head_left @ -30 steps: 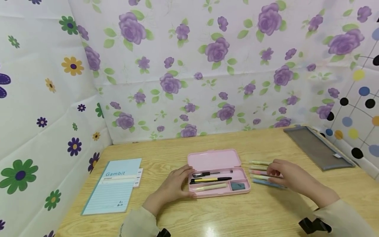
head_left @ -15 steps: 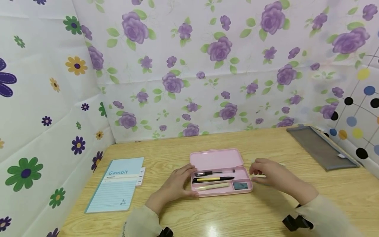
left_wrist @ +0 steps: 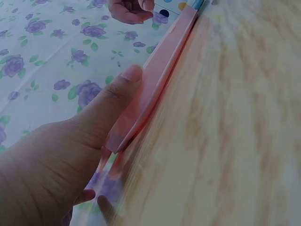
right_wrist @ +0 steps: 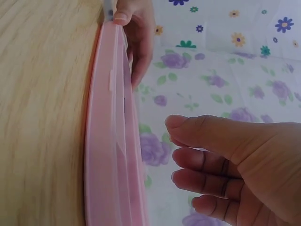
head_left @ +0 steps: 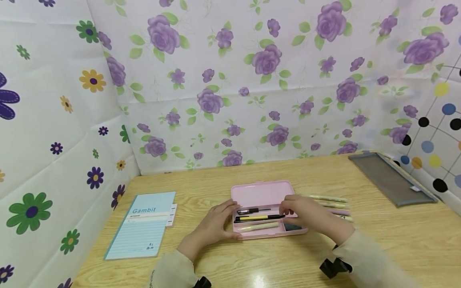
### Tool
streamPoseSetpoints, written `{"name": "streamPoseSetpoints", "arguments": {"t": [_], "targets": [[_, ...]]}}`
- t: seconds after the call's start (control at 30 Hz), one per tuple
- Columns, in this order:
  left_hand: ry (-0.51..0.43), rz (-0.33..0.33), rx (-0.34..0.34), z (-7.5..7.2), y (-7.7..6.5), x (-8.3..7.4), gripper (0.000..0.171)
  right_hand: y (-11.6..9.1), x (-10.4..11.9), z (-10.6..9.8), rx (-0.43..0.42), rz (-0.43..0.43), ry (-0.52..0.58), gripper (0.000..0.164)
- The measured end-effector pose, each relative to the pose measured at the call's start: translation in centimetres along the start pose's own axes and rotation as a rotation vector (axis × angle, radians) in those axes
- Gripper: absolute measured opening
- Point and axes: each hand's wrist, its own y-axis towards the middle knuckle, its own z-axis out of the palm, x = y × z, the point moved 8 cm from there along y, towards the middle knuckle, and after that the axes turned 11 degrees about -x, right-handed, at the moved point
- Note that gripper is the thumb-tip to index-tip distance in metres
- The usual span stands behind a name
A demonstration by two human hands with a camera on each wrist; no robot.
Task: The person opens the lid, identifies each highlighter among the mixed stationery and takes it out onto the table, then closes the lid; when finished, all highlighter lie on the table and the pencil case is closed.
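pink pencil case [head_left: 273,236], plastic, glossy, lies mid-table with its lid [head_left: 263,194] folded back away from the person. body split by thin walls. long back section: clear pen with black grip [head_left: 248,211] and, nearer, a yellow-and-black pen [head_left: 259,218]. front left section: cream pen [head_left: 261,226]. small front right section: blue-grey block [head_left: 292,227], partly covered.

left hand [head_left: 212,224] grips the left end of the case, thumb at the near corner, fingers at the back. right hand [head_left: 309,214] is over the right end, fingers loosely bent toward the thumb, grasp released; right wrist view shows bare fingertips.

loose pens [head_left: 329,198] in a row just right of the case, yellowish ones plus a purple one, partly behind the right hand.

table [head_left: 281,260]: light wood, clear grain, bright glare spot near the person. light blue "gambit" notebook [head_left: 140,228] to the left, white card [head_left: 171,216] poking out at its right edge. grey mesh pouch [head_left: 392,178] with white tag at far right.

room: back cloth [head_left: 230,108] white with purple roses, green leaves; left cloth [head_left: 65,132] white with cartoon flowers; right cloth [head_left: 443,140] white with coloured dots and lines. beige sleeves [head_left: 371,256], black straps [head_left: 335,267] at the wrists.
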Motion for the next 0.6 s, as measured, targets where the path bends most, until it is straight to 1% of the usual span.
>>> {"name": "streamPoseSetpoints", "arguments": {"t": [0.2,0.37,0.6], "targets": [[0.005,-0.002,0.003,0.0,0.0,0.0,0.090,0.7,0.3,1.5,0.063,0.034,0.041,0.010],[0.000,-0.006,0.005,0.0,0.0,0.0,0.090,1.0,0.3,2.8,0.100,0.060,0.040,0.008],[-0.001,-0.006,0.003,0.0,0.0,0.0,0.090,1.3,0.6,4.0,0.110,0.049,0.039,0.007]]}}
